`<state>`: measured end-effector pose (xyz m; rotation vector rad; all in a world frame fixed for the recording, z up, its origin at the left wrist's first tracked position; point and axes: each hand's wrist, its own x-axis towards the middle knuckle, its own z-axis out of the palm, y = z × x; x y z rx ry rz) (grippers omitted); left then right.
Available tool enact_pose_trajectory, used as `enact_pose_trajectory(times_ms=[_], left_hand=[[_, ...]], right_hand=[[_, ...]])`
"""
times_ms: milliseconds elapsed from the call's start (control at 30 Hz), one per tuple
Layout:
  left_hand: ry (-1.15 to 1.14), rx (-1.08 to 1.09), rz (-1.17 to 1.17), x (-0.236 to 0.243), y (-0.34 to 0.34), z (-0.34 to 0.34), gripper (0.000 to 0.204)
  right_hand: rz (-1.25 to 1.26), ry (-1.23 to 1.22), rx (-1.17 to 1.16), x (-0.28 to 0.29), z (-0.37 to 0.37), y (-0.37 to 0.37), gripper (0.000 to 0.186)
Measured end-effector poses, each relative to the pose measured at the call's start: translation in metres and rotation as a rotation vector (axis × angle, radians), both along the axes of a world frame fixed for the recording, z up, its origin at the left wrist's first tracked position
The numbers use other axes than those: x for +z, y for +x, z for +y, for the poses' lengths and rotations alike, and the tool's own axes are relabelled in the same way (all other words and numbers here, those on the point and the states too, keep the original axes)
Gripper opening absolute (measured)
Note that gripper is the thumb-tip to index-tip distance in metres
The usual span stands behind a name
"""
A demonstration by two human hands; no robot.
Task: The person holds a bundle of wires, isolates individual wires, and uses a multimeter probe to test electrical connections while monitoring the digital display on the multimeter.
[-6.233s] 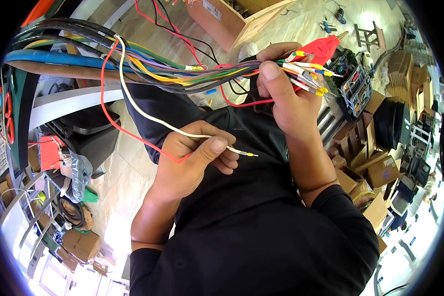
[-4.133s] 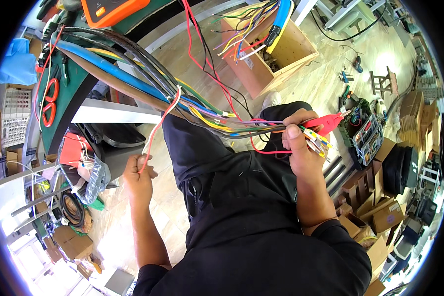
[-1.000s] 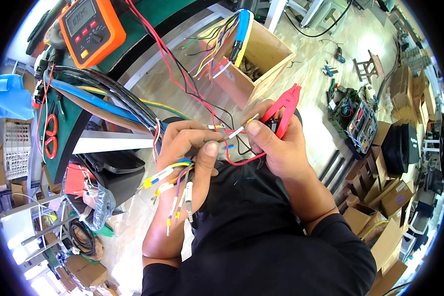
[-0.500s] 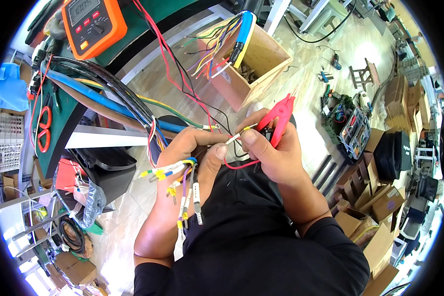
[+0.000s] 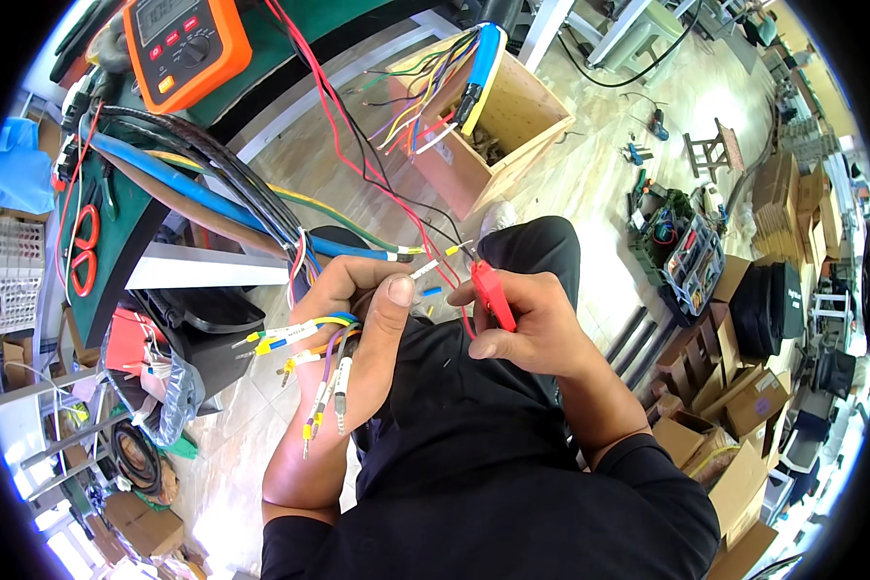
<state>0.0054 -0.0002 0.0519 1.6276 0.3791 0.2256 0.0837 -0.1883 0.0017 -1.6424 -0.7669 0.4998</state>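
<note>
My left hand (image 5: 362, 300) pinches a white wire (image 5: 425, 269) between thumb and forefinger; its end has a yellow ferrule. Several other labelled wires (image 5: 333, 362) with coloured ferrules fan out from this hand, over the wrist. My right hand (image 5: 536, 324) is closed around a red test clip (image 5: 490, 290), its tip pointing up beside the ferrule. Whether the clip touches the metal end, I cannot tell. Red and black leads (image 5: 382, 179) run down from the orange handheld meter (image 5: 188, 53) towards the clip. Just below the white wire shows a small blue piece (image 5: 433, 291).
A green-topped table (image 5: 135, 222) at the left carries thick cables (image 5: 193, 198) and red-handled scissors (image 5: 85, 251). Ahead stands a wooden box (image 5: 503, 145) with a stripped blue cable (image 5: 480, 72) over it. An open tool case (image 5: 681, 256) and cardboard boxes (image 5: 735, 406) lie to the right.
My right hand has let go of the white wire and turned the red clip, so its tip now lies by the ferrule. The wire bundle at my left hand has shifted left.
</note>
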Motion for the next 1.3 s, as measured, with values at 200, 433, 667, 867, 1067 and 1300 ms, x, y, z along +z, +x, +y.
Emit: enact_pose_trajectory(times_ms=[200,433,667,867,1067,1300], left_hand=[[-0.034,-0.002,-0.024,-0.0045,-0.0010,0.0015,0.022],[-0.018,-0.006,-0.041,-0.0036,-0.0021,-0.0001,0.020],[-0.041,0.004,-0.034,-0.0048,-0.0018,0.0003,0.018],[-0.005,0.000,-0.044,-0.0061,-0.0012,-0.0012,0.018],[-0.015,0.034,-0.067,-0.0052,-0.0019,-0.0042,0.019],[0.012,-0.011,-0.066,-0.0061,-0.0010,-0.0024,0.018]], right_hand=[[0.030,-0.040,-0.046,0.0022,-0.0001,0.0000,0.044],[0.005,-0.092,-0.101,0.0019,0.0031,-0.0011,0.041],[0.044,-0.105,-0.133,-0.0013,0.0024,-0.0023,0.041],[0.018,-0.088,-0.141,-0.0026,0.0037,-0.0024,0.041],[-0.020,-0.112,-0.174,-0.0013,0.0049,-0.0041,0.038],[-0.050,-0.123,-0.197,-0.0026,0.0041,-0.0030,0.037]])
